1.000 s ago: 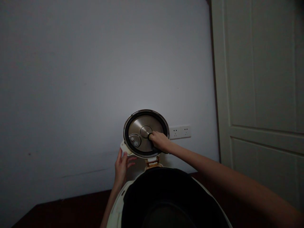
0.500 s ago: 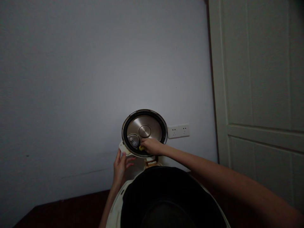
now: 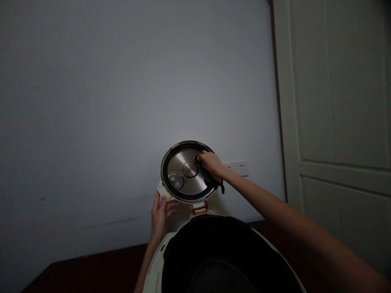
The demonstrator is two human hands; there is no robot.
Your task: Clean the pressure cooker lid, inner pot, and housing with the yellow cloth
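Note:
A round lid (image 3: pixel 191 185) with a brushed metal inner face and dark sealing ring stands raised behind a white cooker (image 3: pixel 154 266) with a wide black pot (image 3: pixel 220 244) inside. My left hand (image 3: pixel 161 213) grips the lid's white tab at lower left between thumb and finger, its other fingers loosely spread. My right hand (image 3: pixel 212 162) is closed on a yellow-and-dark cloth (image 3: pixel 218 179), pressed to the upper right of the lid's inner face. Part of the cloth hangs below the wrist; the rest is hidden by the hand.
A pale wall (image 3: pixel 122 101) rises close behind the lid. A wall socket (image 3: pixel 241 167) sits to the right, partly covered by my right wrist. The cooker stands on a dark red-brown tabletop (image 3: pixel 91 268). A white panelled door (image 3: pixel 342 122) is at right.
My right hand has moved from the lid's lower edge up and right to its upper right side, with the cloth. My left hand still holds the tab. The view has shifted slightly.

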